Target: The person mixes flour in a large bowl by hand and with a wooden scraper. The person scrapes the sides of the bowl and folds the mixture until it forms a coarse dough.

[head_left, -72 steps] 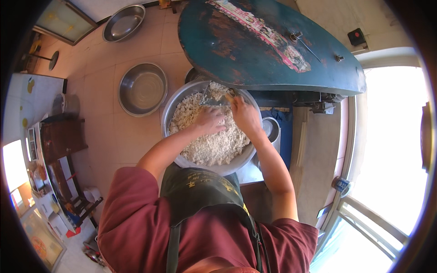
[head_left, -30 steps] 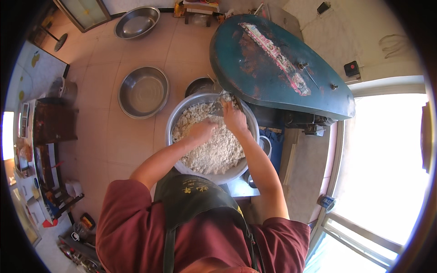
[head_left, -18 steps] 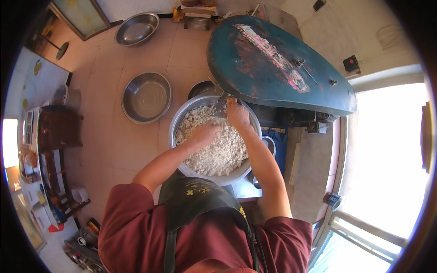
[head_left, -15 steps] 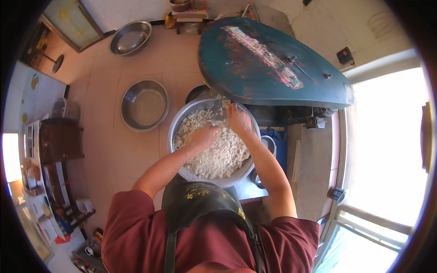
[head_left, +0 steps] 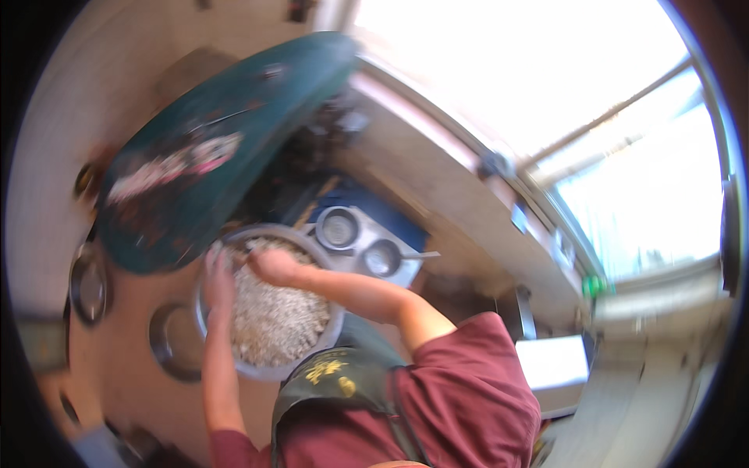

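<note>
A large metal basin [head_left: 336, 320] in front of me holds pale, crumbly floury dough [head_left: 277, 324]. My right hand [head_left: 271, 267] is closed over the far part of the dough, around what appears to be a flat grey scraper, mostly hidden and blurred. At the basin's far left side is my left hand [head_left: 218, 279], close to the right one. Its fingers point away from me, whitish and smeared by motion, so their grip is unclear.
A big dark-green machine cover [head_left: 211, 148] stands just beyond the basin. Two metal bowls [head_left: 338, 228] [head_left: 382, 257] sit on a light surface to the right. Another metal basin [head_left: 173, 343] is on the floor at left, near a further one [head_left: 90, 285]. A bright window [head_left: 624, 140] is at right.
My view has swung to the right, so the basin and machine appear turned and farther left. My left hand has shifted from over the dough toward the basin's far left side, beside my right hand.
</note>
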Available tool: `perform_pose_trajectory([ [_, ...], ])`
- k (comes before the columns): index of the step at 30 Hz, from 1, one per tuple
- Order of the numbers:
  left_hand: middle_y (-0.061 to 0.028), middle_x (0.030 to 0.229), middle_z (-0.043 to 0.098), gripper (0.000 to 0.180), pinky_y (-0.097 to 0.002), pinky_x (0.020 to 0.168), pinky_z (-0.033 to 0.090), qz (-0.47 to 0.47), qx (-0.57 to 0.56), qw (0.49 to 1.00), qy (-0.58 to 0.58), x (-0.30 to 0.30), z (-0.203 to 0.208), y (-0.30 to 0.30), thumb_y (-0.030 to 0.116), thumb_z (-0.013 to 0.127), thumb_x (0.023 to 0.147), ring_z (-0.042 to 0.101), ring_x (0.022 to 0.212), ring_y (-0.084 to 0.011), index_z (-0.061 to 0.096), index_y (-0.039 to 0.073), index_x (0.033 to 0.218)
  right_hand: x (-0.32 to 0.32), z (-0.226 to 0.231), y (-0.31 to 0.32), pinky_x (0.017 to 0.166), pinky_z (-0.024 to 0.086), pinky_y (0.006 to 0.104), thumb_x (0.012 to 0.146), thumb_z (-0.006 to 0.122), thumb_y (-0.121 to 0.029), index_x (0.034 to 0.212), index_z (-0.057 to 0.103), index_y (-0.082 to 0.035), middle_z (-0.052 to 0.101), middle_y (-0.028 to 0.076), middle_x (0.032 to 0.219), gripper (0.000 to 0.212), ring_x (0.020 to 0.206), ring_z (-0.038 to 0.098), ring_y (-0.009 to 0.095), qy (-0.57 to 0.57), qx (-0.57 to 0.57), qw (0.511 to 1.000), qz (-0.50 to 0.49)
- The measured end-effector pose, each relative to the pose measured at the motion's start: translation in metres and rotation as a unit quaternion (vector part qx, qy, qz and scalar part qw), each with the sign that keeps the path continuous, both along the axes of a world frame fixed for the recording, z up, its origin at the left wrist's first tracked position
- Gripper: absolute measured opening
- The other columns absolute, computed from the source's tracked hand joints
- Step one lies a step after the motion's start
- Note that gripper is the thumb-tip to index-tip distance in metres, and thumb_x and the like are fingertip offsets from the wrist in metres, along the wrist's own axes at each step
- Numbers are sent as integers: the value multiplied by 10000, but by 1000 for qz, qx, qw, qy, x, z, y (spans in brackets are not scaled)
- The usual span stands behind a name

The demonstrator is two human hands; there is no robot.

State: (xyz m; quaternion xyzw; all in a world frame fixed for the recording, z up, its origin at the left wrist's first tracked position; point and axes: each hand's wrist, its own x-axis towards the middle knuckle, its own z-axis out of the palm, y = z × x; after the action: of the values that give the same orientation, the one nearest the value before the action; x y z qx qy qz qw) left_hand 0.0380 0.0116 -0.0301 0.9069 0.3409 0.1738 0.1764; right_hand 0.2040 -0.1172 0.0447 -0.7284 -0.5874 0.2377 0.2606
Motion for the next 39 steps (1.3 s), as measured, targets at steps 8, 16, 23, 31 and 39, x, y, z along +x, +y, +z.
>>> perform_pose_trajectory([
  [8, -164, 1403, 513, 438, -477, 1071, 399, -97, 4, 994, -57, -40, 20, -48, 7, 617, 850, 472, 1306, -382, 582, 37, 1285, -2, 7, -79, 770, 510, 543, 989, 524, -398, 1009, 601, 30, 669, 288, 857, 435, 816, 648, 483, 146, -20, 981, -125],
  [16, -272, 1489, 360, 876, -549, 1121, 314, -162, -46, 976, 135, -66, -68, -90, 445, 760, 812, 357, 1374, -444, 354, 80, 1496, -32, 3, -139, 824, 504, 507, 973, 528, -336, 1031, 573, 66, 668, 302, 945, 409, 934, 657, 438, 243, 16, 946, -215],
  [23, -284, 1447, 375, 974, -568, 1075, 354, -179, -26, 968, 174, -68, -43, -136, 518, 825, 709, 388, 1311, -473, 383, 121, 1480, -42, 31, -166, 844, 497, 477, 1003, 471, -250, 1210, 602, -6, 661, 258, 994, 346, 929, 659, 380, 246, -17, 953, -175],
  [31, -105, 1266, 575, 472, -441, 924, 484, -80, -194, 977, 48, -71, -28, -103, -3, 600, 771, 570, 1153, -348, 632, 148, 1218, -50, -3, -138, 756, 525, 541, 986, 564, -215, 1274, 474, -37, 689, 282, 950, 350, 846, 660, 486, 90, 89, 979, -160],
  [39, -68, 1195, 603, 340, -428, 852, 521, 19, -182, 983, -12, -67, -15, -108, 100, 657, 837, 624, 1062, -304, 645, 148, 1174, -23, 2, -17, 522, 522, 492, 996, 502, -204, 1275, 548, -96, 677, 239, 842, 303, 658, 669, 371, -132, 48, 990, 29],
])
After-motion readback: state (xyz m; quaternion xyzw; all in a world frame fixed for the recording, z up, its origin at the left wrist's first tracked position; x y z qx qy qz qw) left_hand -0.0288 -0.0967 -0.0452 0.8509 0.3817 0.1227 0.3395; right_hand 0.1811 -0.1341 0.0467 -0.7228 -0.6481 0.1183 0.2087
